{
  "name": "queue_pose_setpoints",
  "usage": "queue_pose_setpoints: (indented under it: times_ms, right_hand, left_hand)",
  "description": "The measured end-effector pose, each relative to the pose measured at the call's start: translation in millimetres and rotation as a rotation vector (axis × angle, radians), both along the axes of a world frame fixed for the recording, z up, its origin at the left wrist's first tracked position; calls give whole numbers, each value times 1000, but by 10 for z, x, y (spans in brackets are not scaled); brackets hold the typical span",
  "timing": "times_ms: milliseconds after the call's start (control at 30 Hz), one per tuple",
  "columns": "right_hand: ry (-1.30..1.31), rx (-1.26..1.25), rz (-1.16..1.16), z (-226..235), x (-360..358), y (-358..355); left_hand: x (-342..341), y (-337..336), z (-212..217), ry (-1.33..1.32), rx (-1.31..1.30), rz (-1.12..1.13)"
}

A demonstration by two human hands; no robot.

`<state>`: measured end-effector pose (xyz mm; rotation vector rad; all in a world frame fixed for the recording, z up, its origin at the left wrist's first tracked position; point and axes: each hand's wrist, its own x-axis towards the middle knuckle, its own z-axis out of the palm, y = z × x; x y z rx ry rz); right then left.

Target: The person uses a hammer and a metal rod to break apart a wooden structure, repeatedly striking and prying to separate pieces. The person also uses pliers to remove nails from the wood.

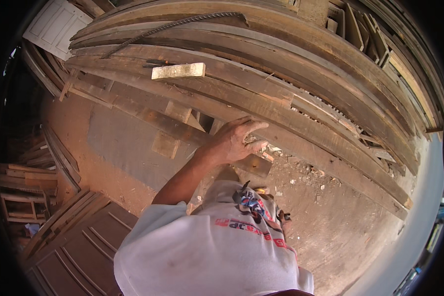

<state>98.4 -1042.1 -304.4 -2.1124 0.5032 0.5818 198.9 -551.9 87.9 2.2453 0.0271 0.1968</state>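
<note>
My left hand point(236, 140) reaches over the near edge of the stacked long planks point(320, 154). Its fingers are curved and the thumb stands apart from them, with nothing seen between. I cannot tell whether it touches the nearest plank. Beneath the forearm runs a narrower dark board point(168, 124), its end showing just past the wrist. Farther off, a short pale wooden block point(178, 71) lies across the planks. No clear view of my right hand is given; my shirt point(207, 251) fills the lower middle.
A ribbed steel bar point(182, 23) curves over the far planks. Rubble point(306, 170) is scattered on the dusty floor point(340, 222). A brown panelled door point(84, 251) lies at lower left beside more stacked wood point(29, 182). A white panelled door point(57, 27) stands at far left.
</note>
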Motion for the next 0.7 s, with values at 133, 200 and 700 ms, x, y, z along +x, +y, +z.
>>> queue_pose_setpoints:
  times_ms: [133,200,700]
  right_hand:
    - [-74,-18,243,-88,219,352]
    - [-174,23,372,-134,190,490]
    - [94,39,5,350,-259,1263]
  left_hand:
    - [-415,728,-193,210,94,145]
    - [-635,873,-347,388,112,131]
    - [-827,899,-1265,119,602,-121]
